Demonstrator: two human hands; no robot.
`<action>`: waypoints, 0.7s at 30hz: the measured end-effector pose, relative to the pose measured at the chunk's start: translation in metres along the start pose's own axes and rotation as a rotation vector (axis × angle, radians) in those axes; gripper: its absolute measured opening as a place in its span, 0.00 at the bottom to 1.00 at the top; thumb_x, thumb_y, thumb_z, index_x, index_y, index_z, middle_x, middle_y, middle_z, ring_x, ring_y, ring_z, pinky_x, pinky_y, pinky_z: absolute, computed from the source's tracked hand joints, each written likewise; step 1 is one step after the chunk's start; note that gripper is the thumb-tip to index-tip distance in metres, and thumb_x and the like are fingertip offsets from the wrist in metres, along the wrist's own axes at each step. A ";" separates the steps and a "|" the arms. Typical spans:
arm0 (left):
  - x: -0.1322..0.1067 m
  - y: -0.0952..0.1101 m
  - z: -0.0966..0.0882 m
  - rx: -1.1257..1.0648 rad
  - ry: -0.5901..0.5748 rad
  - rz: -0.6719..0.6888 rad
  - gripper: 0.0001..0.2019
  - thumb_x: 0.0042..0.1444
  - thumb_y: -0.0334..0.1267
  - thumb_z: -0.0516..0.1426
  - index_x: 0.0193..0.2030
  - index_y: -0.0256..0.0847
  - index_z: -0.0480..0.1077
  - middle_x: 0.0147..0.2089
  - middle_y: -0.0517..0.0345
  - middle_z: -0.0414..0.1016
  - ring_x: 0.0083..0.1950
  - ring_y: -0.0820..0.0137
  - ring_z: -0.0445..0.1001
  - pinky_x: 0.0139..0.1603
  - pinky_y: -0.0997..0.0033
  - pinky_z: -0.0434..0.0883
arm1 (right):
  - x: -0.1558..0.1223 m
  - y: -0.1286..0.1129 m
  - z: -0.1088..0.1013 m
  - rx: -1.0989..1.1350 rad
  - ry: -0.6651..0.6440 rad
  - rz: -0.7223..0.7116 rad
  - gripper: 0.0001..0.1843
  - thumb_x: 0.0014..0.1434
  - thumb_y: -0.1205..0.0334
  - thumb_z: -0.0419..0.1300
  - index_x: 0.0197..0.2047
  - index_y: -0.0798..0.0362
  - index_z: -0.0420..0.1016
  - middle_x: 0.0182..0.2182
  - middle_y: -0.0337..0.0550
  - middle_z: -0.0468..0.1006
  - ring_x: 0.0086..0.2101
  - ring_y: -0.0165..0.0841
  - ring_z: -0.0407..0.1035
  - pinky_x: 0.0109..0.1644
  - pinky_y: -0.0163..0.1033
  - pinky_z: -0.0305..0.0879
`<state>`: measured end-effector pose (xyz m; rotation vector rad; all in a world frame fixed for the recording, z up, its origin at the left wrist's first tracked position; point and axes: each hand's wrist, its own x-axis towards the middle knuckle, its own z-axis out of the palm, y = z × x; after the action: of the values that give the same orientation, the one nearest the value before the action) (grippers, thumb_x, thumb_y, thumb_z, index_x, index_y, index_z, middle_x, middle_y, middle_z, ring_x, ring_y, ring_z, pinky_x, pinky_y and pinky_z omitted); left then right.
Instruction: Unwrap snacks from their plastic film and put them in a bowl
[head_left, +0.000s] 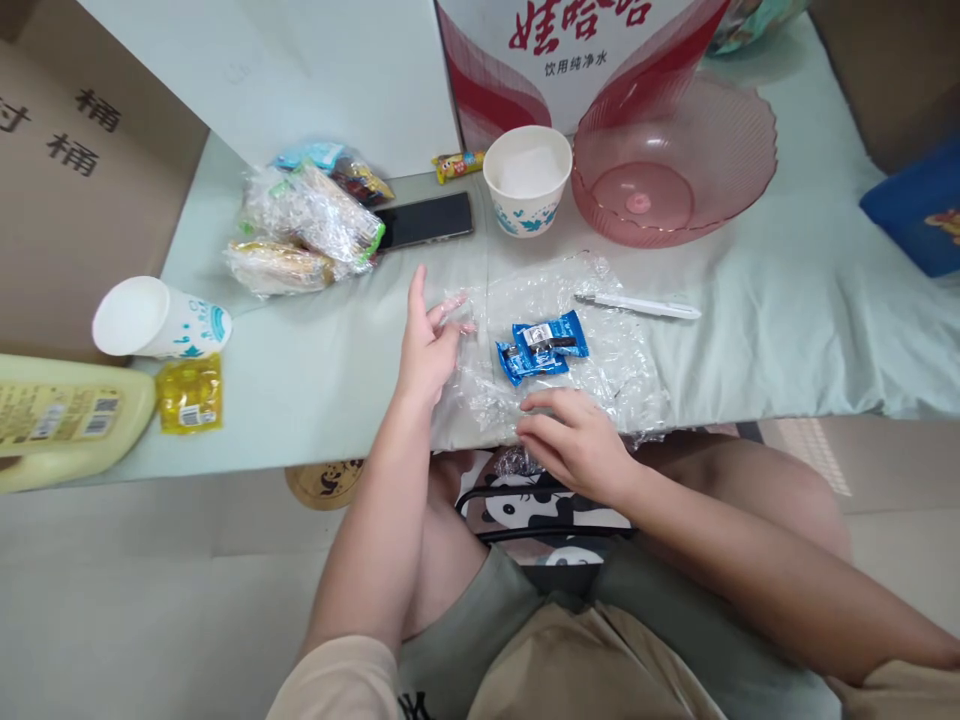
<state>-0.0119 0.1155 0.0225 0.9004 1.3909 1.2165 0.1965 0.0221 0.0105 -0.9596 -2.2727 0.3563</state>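
Observation:
A sheet of clear plastic wrap [600, 370] lies spread on the pale green table [315, 370] near its front edge. Two small blue snack packets [541, 347] rest on the wrap. My left hand [429, 345] is at the wrap's left edge, fingers pinching the film. My right hand [576, 440] lies palm down on the wrap's near edge, fingers curled and pressing it. A white pen [639, 306] lies on the far right part of the wrap.
A pink plastic bowl [675, 165] and a paper cup [527, 180] stand at the back, by a black phone [424, 220] and wrapped snacks [307, 225]. Another cup [159, 318] lies tipped at left near a yellow packet [190, 393] and a yellow bottle [67, 420]. Cardboard boxes flank the table.

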 end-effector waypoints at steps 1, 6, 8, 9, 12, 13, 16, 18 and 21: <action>0.000 0.000 0.000 0.001 0.004 0.001 0.46 0.54 0.25 0.63 0.75 0.63 0.51 0.63 0.50 0.75 0.39 0.69 0.80 0.16 0.84 0.52 | 0.000 -0.001 -0.002 0.044 0.018 -0.014 0.10 0.72 0.63 0.54 0.41 0.51 0.77 0.43 0.46 0.81 0.42 0.34 0.72 0.46 0.40 0.63; 0.002 0.002 0.002 0.052 0.049 -0.012 0.40 0.56 0.29 0.64 0.73 0.56 0.55 0.58 0.48 0.78 0.37 0.70 0.80 0.18 0.82 0.57 | -0.001 -0.005 -0.003 0.181 -0.046 -0.076 0.14 0.71 0.58 0.56 0.55 0.54 0.73 0.45 0.48 0.81 0.44 0.35 0.73 0.47 0.41 0.63; 0.002 0.003 0.002 0.131 0.107 -0.050 0.33 0.58 0.32 0.63 0.69 0.50 0.61 0.51 0.49 0.80 0.36 0.71 0.79 0.20 0.81 0.59 | -0.002 -0.004 0.000 0.081 -0.098 -0.054 0.25 0.68 0.52 0.59 0.62 0.58 0.69 0.52 0.53 0.79 0.49 0.40 0.72 0.51 0.45 0.61; 0.002 0.002 0.002 0.183 0.131 -0.064 0.27 0.59 0.34 0.62 0.65 0.46 0.65 0.47 0.50 0.81 0.34 0.71 0.79 0.20 0.80 0.60 | -0.003 -0.003 0.001 0.019 -0.107 -0.049 0.25 0.68 0.53 0.60 0.62 0.58 0.69 0.53 0.54 0.79 0.49 0.41 0.71 0.51 0.46 0.61; 0.004 0.000 0.000 0.356 0.136 -0.047 0.09 0.61 0.41 0.60 0.45 0.38 0.72 0.34 0.55 0.80 0.26 0.74 0.73 0.21 0.78 0.61 | -0.003 0.000 0.002 -0.103 -0.036 -0.075 0.08 0.68 0.63 0.59 0.50 0.52 0.76 0.48 0.46 0.81 0.45 0.37 0.71 0.49 0.44 0.59; 0.004 -0.001 -0.001 0.403 0.122 -0.027 0.09 0.61 0.42 0.59 0.39 0.38 0.72 0.31 0.57 0.78 0.23 0.75 0.71 0.22 0.77 0.61 | -0.003 0.000 0.002 -0.105 0.006 -0.096 0.06 0.69 0.65 0.58 0.46 0.51 0.77 0.45 0.44 0.82 0.44 0.36 0.71 0.48 0.43 0.59; 0.005 -0.003 -0.002 0.477 0.093 0.021 0.12 0.63 0.44 0.56 0.32 0.39 0.69 0.25 0.61 0.74 0.19 0.77 0.67 0.23 0.76 0.61 | -0.002 -0.001 -0.002 -0.036 0.082 -0.198 0.07 0.70 0.65 0.57 0.47 0.51 0.77 0.42 0.42 0.83 0.41 0.33 0.71 0.45 0.42 0.61; 0.005 -0.004 -0.002 0.502 0.091 0.043 0.12 0.63 0.43 0.56 0.31 0.39 0.69 0.24 0.63 0.73 0.19 0.76 0.66 0.23 0.76 0.61 | -0.003 -0.003 -0.003 0.015 0.081 -0.258 0.09 0.71 0.64 0.56 0.51 0.52 0.76 0.41 0.41 0.84 0.37 0.31 0.71 0.41 0.40 0.62; 0.006 -0.006 -0.002 0.502 0.096 0.022 0.10 0.63 0.43 0.56 0.33 0.40 0.70 0.23 0.63 0.72 0.17 0.76 0.63 0.21 0.76 0.58 | -0.006 -0.007 -0.002 0.065 -0.044 -0.282 0.11 0.71 0.63 0.55 0.51 0.53 0.77 0.33 0.39 0.82 0.30 0.29 0.70 0.34 0.39 0.59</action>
<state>-0.0142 0.1202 0.0155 1.2120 1.8106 0.9467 0.1968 0.0132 0.0126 -0.5927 -2.3802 0.3282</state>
